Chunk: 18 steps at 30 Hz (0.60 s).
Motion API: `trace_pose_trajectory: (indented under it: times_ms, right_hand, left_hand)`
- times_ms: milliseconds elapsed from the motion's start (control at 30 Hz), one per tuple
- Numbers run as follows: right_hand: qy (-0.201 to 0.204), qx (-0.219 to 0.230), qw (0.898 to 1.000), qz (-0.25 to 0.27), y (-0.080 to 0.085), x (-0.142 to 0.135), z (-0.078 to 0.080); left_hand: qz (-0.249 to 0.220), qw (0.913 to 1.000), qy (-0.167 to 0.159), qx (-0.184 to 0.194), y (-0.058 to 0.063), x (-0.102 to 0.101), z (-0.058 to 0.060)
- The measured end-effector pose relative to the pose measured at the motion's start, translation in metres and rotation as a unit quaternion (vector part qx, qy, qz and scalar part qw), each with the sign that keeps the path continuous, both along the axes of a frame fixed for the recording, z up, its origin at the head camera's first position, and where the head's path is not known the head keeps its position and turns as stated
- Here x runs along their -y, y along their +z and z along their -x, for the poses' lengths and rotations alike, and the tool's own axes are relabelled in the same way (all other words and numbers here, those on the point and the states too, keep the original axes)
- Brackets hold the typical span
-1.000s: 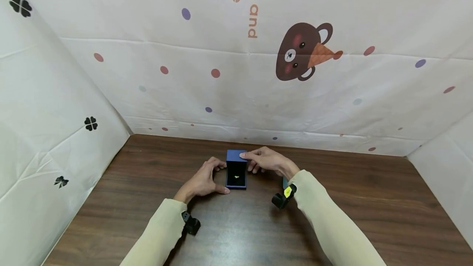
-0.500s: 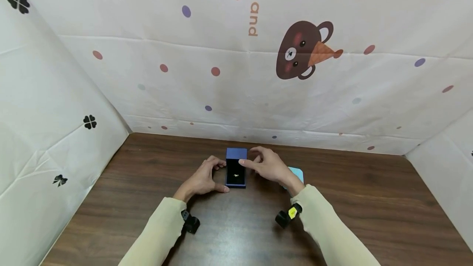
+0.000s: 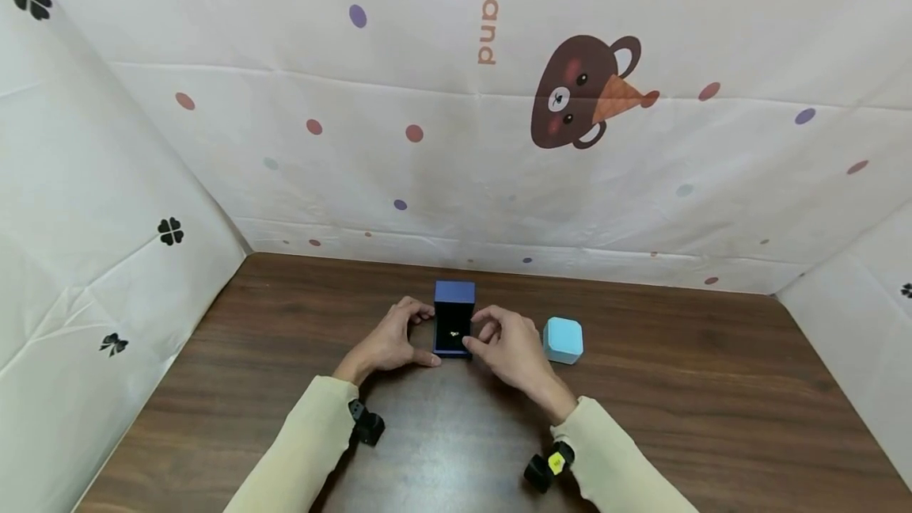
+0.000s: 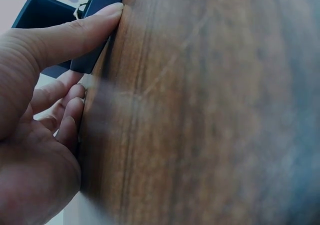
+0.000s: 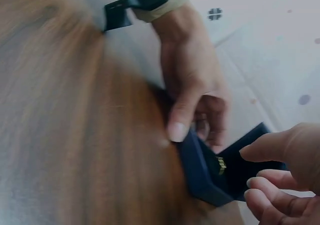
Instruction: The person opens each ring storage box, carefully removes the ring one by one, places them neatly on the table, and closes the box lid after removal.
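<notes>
A dark blue ring box (image 3: 454, 292) stands on the table with its lid raised and its black lining showing. A gold ring (image 5: 221, 165) sits in its lower part. My left hand (image 3: 390, 341) steadies the box from the left, thumb at the front corner and fingers along the side toward the back. In the left wrist view the thumb (image 4: 80, 37) lies against the box's front edge. My right hand (image 3: 514, 352) is at the box's right side, thumb tip near the ring. Its fingers are loosely bent and apart, with nothing between them.
A light blue rounded box (image 3: 563, 340) stands just right of my right hand. The brown wooden table (image 3: 698, 386) is backed by a white printed cloth (image 3: 427, 165), which also hangs at both sides.
My right hand has come off the raised lid and moved down toward the ring, uncovering the light blue box. My left hand has kept its place on the ring box.
</notes>
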State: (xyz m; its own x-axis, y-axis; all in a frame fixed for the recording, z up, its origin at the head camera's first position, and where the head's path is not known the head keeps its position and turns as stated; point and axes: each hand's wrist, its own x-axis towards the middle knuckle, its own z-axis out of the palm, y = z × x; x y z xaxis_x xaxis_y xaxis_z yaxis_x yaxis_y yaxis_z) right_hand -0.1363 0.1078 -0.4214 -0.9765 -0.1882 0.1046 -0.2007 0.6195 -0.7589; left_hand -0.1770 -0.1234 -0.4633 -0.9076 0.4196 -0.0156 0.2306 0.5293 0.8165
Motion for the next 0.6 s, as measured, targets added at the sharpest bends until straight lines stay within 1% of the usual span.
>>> trace_pose_trajectory:
  times_ms: [67,167,267,433,600]
  right_hand:
    - [0.0,-0.016,1.0,-0.008,-0.005,0.003,0.001]
    - [0.001,-0.025,1.0,-0.016,-0.012,0.008,0.003]
    - [-0.001,-0.019,1.0,-0.024,-0.016,0.012,0.006]
    - [-0.01,-0.014,0.999,-0.038,-0.017,0.017,0.01]
    - [-0.018,-0.016,0.999,-0.044,-0.019,0.019,0.013]
  left_hand:
    - [0.001,1.0,-0.001,-0.001,0.0,0.0,0.0]
    - [-0.001,1.0,-0.002,0.001,0.001,0.0,0.0]
    - [-0.004,1.0,-0.001,0.003,0.003,0.0,0.0]
    - [-0.007,1.0,-0.001,0.002,0.003,0.001,0.0]
    - [-0.004,1.0,-0.004,0.002,0.002,0.001,0.0]
